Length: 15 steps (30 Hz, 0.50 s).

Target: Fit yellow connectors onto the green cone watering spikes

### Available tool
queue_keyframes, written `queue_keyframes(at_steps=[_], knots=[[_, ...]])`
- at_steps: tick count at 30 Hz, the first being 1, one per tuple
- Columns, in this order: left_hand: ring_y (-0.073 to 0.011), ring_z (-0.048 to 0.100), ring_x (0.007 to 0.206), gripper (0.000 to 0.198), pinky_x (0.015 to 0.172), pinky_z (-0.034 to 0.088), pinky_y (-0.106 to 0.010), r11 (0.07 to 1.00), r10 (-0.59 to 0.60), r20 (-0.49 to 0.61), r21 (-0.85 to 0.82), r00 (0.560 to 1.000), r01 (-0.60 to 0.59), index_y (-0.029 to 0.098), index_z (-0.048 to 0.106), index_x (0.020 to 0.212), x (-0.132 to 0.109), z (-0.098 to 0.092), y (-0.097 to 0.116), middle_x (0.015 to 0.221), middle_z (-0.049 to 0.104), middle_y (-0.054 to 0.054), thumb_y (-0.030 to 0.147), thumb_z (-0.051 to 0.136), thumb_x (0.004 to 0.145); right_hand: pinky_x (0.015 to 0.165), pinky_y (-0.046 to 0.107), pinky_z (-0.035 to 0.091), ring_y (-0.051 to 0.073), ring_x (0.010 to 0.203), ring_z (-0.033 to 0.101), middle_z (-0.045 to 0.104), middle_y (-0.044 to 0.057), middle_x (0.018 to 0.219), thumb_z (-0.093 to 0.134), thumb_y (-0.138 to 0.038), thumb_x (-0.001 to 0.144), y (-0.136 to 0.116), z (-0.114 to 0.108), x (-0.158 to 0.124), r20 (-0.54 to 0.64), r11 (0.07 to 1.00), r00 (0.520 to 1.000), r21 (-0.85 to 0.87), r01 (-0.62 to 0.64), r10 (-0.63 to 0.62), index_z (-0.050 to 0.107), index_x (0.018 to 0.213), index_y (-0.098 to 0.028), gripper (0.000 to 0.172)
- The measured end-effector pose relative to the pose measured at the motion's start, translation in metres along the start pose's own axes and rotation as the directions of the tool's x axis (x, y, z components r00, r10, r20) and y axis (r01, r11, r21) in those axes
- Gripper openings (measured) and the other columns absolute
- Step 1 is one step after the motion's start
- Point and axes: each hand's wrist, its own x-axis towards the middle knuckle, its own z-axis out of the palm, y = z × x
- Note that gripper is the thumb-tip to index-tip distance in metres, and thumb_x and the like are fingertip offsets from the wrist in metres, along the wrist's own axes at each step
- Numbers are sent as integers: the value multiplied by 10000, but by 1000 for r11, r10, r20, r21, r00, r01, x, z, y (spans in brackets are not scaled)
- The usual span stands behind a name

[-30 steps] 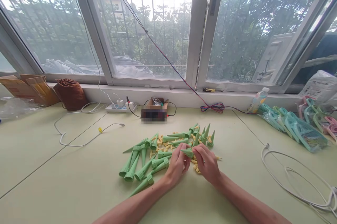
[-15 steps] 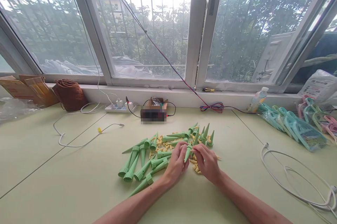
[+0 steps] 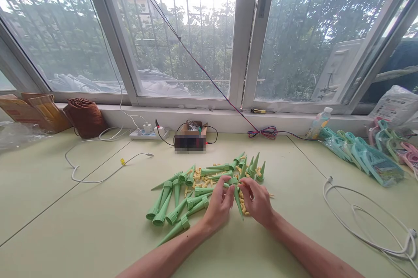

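My left hand (image 3: 220,199) is closed on the collar of a green plastic watering spike (image 3: 238,204), whose point slants down toward me. Fingers of my right hand (image 3: 257,199) pinch at the side of that collar; a bit of a small yellow valve piece (image 3: 240,183) shows at the fingertips. Whether it sits inside the spike's hole I cannot tell. More green watering spikes (image 3: 165,208) lie to the left of my hands. Behind them several spikes (image 3: 255,164) stand point up. Loose yellow valve pieces (image 3: 198,178) are scattered among the spikes and partly under my right hand.
White cables lie on the pale table (image 3: 98,225) at left and right (image 3: 369,225). Along the window side are a power strip (image 3: 148,134), a small box (image 3: 196,129), bundled wires (image 3: 263,133), a bottle (image 3: 320,123) and bagged teal plastic items (image 3: 375,160). A brown pouch (image 3: 85,116) stands at left.
The held spike has turned in my left hand: its tip swung from pointing down-left to down-right, and more of its length shows. My right hand stays by the collar.
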Motion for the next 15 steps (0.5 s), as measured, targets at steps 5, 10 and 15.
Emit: queue_keyframes(at_steps=[5,10,15], knots=[[-79,379,548,236,470,318,-170,979,126,-24,167,992,-120,217,427,1071,0,-1,3,735,437,41,439,431,991,484,197,378,79,428,481,576,-47,603,505,-175,984,-2,1,-1,5,1000,1000,-7,4,-4,566,971,-174,63],[-92,483,682,152,506,401,-180,919,260,-52,320,964,-230,214,482,1005,0,-1,5,1094,469,-58,352,420,998,482,195,360,74,420,455,526,-64,572,482,-160,988,-5,2,-2,20,1000,1000,-10,17,-17,549,942,-178,83],[-109,507,730,152,594,465,-208,858,348,-49,419,936,-297,203,532,964,1,-2,1,1106,495,-69,310,430,999,468,192,343,71,408,422,479,-78,556,462,-155,989,-6,2,0,21,1000,1000,-8,1,-1,528,917,-184,102]])
